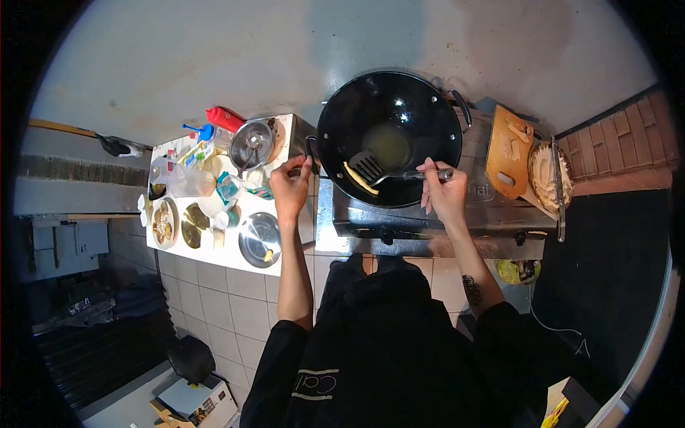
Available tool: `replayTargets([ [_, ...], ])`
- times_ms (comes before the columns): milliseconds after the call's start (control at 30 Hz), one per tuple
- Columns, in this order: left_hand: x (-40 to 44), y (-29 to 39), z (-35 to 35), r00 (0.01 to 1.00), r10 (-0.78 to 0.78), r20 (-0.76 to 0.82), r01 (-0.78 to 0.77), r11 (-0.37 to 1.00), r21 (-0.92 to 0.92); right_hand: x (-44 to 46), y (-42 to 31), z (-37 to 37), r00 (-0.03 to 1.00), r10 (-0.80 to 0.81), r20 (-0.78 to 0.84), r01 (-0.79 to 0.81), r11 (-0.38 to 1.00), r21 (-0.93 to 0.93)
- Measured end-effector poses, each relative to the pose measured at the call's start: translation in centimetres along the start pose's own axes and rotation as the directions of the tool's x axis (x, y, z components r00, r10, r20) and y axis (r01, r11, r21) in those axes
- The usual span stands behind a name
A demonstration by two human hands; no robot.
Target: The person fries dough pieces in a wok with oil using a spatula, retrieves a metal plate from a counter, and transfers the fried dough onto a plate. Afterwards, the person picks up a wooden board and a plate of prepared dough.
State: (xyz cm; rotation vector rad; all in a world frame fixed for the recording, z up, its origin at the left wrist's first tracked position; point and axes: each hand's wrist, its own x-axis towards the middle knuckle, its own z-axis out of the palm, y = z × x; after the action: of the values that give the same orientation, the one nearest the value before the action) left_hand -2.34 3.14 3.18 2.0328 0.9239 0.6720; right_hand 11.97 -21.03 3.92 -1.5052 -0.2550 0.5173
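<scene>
A large black wok (389, 100) sits on the stove, with a little yellowish liquid pooled in its bottom. My right hand (446, 194) grips the handle of a slotted spatula (367, 166), its black blade inside the wok at the lower left. Against the blade's left edge lies a pale yellow strip of food (359, 178), on the wok's wall. My left hand (290, 189) is closed at the wok's left side handle (311, 147), fingertips pinched on it; part of the grip is hidden.
On the left, a white table (242, 267) bears a metal pot (251, 146), a steel plate (260, 240) with a yellow piece, bottles and bowls. Right of the wok are a wooden cutting board (508, 153) and a round dish of pale food (548, 178). The stove (442, 225) has front knobs.
</scene>
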Motion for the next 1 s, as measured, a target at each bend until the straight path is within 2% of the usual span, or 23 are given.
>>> replayTargets([
  [367, -0.2, 0.1, 0.2, 1.000, 0.001, -0.003, -0.001, 1.000, 0.002, 0.2, -1.2, -0.4, 0.998, -0.024, 0.058, 0.027, 0.998, -0.053],
  [767, -0.3, 0.6, 0.1, 1.000, 0.013, -0.017, -0.013, 1.000, 0.022, 0.3, -0.1, 0.5, 0.999, 0.030, 0.024, -0.032, 0.997, 0.075],
  [1000, -0.2, 0.2, 0.2, 0.999, 0.035, -0.013, -0.034, 0.999, 0.028, -0.2, -0.3, -0.1, 0.997, -0.069, 0.041, 0.068, 0.997, 0.026],
])
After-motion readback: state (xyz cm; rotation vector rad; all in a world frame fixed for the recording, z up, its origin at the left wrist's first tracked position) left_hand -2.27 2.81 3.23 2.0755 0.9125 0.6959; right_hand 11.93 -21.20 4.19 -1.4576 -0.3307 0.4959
